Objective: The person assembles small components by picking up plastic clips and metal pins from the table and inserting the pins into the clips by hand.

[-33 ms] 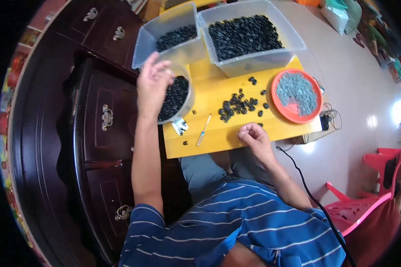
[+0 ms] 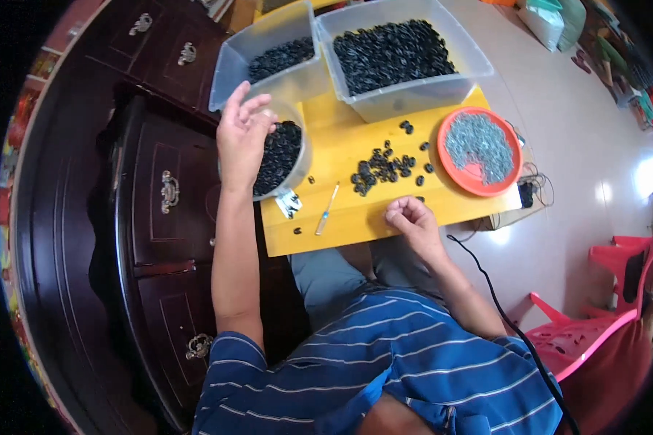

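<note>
Left forearm (image 2: pixel 235 264): bare, reaching nearly straight out ahead of the blue striped shirt (image 2: pixel 334 370), off its left side. Left wrist (image 2: pixel 236 190) roughly in line with it. Left hand (image 2: pixel 243 138): well out from the shirt, raised, fingers loosely spread, slightly bent. Right forearm (image 2: pixel 466 290): slants inward from the shirt's right side. Right hand (image 2: pixel 413 220): ahead of the shirt, nearer it than the left, fingers curled, thumb close beside them; fingertip contact unclear.
</note>
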`<move>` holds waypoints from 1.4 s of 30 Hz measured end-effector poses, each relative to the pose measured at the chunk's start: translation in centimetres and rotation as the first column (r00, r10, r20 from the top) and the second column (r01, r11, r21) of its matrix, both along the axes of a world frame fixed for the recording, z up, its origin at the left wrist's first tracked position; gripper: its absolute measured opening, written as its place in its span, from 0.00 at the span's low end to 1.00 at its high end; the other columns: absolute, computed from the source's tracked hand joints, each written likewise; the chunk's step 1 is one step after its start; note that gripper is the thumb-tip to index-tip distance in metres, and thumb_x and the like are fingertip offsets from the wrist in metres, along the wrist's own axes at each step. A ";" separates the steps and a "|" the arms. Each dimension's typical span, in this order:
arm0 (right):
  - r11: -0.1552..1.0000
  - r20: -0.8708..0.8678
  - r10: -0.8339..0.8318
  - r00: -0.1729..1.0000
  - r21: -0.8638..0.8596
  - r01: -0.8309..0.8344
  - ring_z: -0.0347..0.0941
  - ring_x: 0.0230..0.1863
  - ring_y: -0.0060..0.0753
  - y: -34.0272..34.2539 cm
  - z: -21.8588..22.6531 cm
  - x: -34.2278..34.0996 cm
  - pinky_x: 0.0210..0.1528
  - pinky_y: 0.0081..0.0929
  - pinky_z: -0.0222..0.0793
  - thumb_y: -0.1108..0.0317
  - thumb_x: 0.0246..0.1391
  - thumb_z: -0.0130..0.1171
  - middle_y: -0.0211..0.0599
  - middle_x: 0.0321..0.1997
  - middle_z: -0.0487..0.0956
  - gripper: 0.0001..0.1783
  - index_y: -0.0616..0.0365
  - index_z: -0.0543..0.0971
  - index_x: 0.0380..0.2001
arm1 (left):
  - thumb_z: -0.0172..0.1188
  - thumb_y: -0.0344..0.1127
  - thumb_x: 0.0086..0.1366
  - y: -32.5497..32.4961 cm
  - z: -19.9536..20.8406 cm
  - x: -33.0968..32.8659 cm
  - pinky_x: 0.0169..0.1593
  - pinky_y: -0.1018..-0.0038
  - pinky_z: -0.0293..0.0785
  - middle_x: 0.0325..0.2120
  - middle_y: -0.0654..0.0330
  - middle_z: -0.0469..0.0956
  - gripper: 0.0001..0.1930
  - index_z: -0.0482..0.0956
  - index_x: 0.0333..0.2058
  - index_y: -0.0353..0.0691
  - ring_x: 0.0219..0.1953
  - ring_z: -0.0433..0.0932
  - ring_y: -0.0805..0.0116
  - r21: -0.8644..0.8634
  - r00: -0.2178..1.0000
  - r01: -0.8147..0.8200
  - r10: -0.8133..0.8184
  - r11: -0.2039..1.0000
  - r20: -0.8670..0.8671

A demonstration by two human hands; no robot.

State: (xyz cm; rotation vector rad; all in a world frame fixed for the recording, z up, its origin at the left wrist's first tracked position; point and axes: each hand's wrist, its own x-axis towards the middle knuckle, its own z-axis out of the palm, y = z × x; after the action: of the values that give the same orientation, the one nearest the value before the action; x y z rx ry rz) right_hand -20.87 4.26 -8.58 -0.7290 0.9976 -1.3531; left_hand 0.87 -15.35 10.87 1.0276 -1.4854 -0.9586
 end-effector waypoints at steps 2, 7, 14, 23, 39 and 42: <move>1.000 -0.015 -0.030 0.999 0.005 0.030 0.75 0.37 0.17 0.4 0.4 -0.6 0.43 0.18 0.72 0.72 0.64 0.60 0.27 0.36 0.80 0.04 0.60 0.77 0.39 | 0.59 0.22 0.65 1.0 -1.9 -1.0 0.41 0.82 0.75 0.39 0.61 0.81 0.21 0.74 0.58 0.36 0.38 0.77 0.80 0.040 0.995 0.096 -0.096 0.995 0.014; 0.997 -0.050 -0.082 0.995 0.004 0.083 0.74 0.36 0.15 1.0 0.9 -1.9 0.41 0.16 0.70 0.72 0.64 0.60 0.25 0.36 0.80 0.04 0.60 0.77 0.39 | 0.65 0.28 0.64 6.3 -11.3 -3.9 0.36 0.77 0.76 0.31 0.64 0.83 0.11 0.83 0.46 0.36 0.28 0.79 0.76 0.296 0.901 0.203 -0.297 0.933 0.316; 0.965 -0.463 -0.260 0.848 -0.093 0.246 0.72 0.28 0.13 1.4 2.1 -4.6 0.33 0.17 0.70 0.73 0.61 0.62 0.24 0.26 0.78 0.04 0.62 0.79 0.36 | 0.63 0.30 0.61 10.3 -14.2 -8.6 0.38 0.61 0.79 0.33 0.51 0.82 0.12 0.83 0.44 0.39 0.33 0.82 0.50 0.007 0.705 0.332 -0.253 0.943 0.663; 0.946 -0.533 -0.317 0.785 -0.115 0.304 0.73 0.27 0.14 1.5 1.8 -6.0 0.32 0.17 0.71 0.73 0.61 0.61 0.26 0.26 0.78 0.03 0.62 0.78 0.35 | 0.64 0.35 0.62 10.7 -15.6 -10.8 0.37 0.59 0.80 0.34 0.55 0.80 0.13 0.82 0.46 0.42 0.35 0.82 0.52 -0.141 0.617 0.334 -0.103 0.932 0.780; 0.948 -0.483 -0.315 0.817 -0.108 0.301 0.71 0.27 0.12 1.3 1.3 -6.1 0.32 0.16 0.69 0.72 0.61 0.61 0.24 0.26 0.77 0.04 0.61 0.78 0.34 | 0.64 0.35 0.62 9.5 -16.5 -12.0 0.36 0.58 0.78 0.32 0.57 0.79 0.05 0.81 0.34 0.41 0.33 0.82 0.53 -0.188 0.646 0.323 -0.071 0.928 0.760; 0.949 -0.514 -0.306 0.801 -0.095 0.301 0.71 0.27 0.12 1.4 1.7 -6.1 0.32 0.16 0.69 0.71 0.60 0.61 0.24 0.26 0.77 0.04 0.62 0.78 0.34 | 0.63 0.33 0.61 9.4 -16.4 -12.6 0.34 0.60 0.79 0.28 0.56 0.79 0.04 0.80 0.30 0.41 0.31 0.82 0.52 -0.234 0.607 0.318 -0.007 0.919 0.795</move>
State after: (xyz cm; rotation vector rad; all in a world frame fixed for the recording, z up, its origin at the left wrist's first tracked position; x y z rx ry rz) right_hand -26.97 5.68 -6.86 -1.0090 1.6021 -1.4639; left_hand -11.77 -5.95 -5.54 1.1000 -2.4276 -0.2821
